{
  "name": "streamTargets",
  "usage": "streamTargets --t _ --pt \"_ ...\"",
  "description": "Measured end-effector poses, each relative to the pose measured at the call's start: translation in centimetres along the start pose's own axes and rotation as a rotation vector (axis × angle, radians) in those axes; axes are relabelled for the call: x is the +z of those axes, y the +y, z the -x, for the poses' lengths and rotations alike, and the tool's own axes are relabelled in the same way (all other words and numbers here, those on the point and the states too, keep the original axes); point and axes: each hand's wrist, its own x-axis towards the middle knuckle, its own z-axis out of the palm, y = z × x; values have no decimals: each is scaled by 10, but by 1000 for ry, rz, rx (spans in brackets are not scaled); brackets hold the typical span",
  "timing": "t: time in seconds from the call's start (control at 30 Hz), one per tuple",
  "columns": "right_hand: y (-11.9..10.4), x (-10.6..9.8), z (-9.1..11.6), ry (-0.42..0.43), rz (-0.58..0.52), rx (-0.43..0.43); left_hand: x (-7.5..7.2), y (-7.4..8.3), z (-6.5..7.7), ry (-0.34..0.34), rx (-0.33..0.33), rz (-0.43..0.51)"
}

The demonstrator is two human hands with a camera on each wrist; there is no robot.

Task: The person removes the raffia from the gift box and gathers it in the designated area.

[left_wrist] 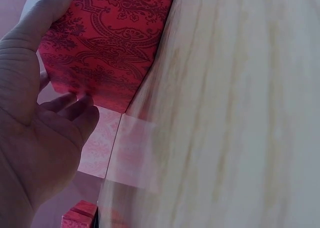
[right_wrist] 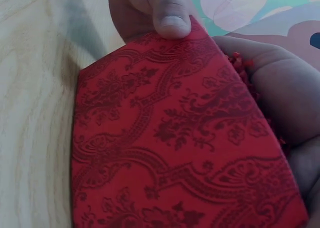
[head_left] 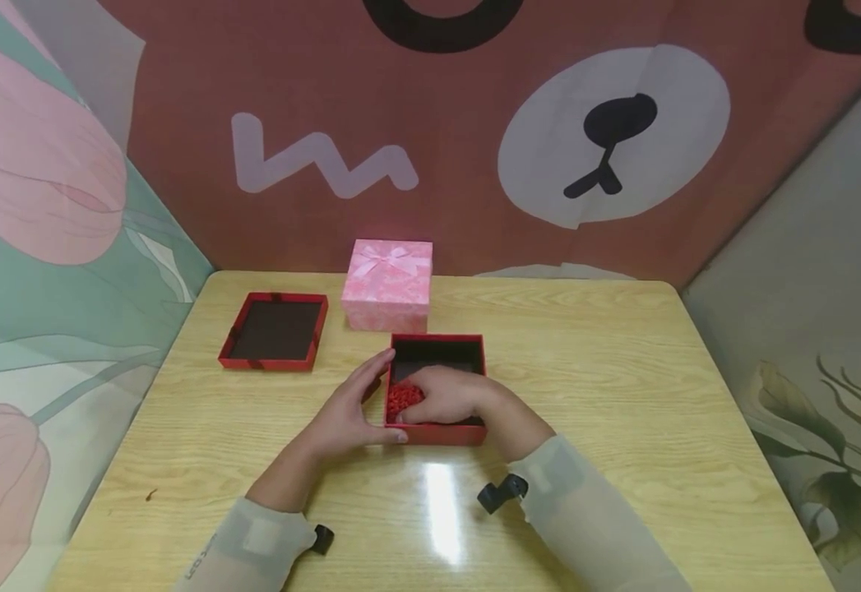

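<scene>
Sleeves [head_left: 593,501]: bottom of head view, one each side, black wrist piece [head_left: 502,493] beside the right one.
Left hand [head_left: 344,419]: lower centre, spread wide along the left wall of the red box [head_left: 445,436], thumb round the near corner, holding it.
Right hand [head_left: 448,395]: centre, down inside the box on the red shred [head_left: 403,397]; fingertips hidden, can't tell if it grips any.
Red box: just below centre, on the table [head_left: 600,370], open side up.
Done: box uncovered, some shred in it.
Left: looks partway, my read. Shred shows bunched at the box's lower left; dark interior visible along the upper part. Can't see what's under the right hand.
Box rims: left hand takes up the left side; right wrist crosses the right rim; far rim has nothing over it.
Room: widest stretch of tabletop runs right of the box. Left side is tighter, hand and lid share it.
Red lid [head_left: 282,329]: left of centre, inside up, off the box, well apart from it.
Pink box [head_left: 387,296]: upper centre, lid on, bow on top. Close behind the red box, can't tell if touching; little room that way.
Far edge: table ends just behind pink box, at the printed wall [head_left: 460,181].
</scene>
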Motion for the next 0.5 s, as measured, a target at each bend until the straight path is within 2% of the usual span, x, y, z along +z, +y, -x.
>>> streamTargets --t 0.2,0.5 --pt "0 -8 7 27 -40 14 0 2 -1 -2 -21 -10" --pt "0 -19 16 60 -71 -12 1 2 -1 0 -20 5"
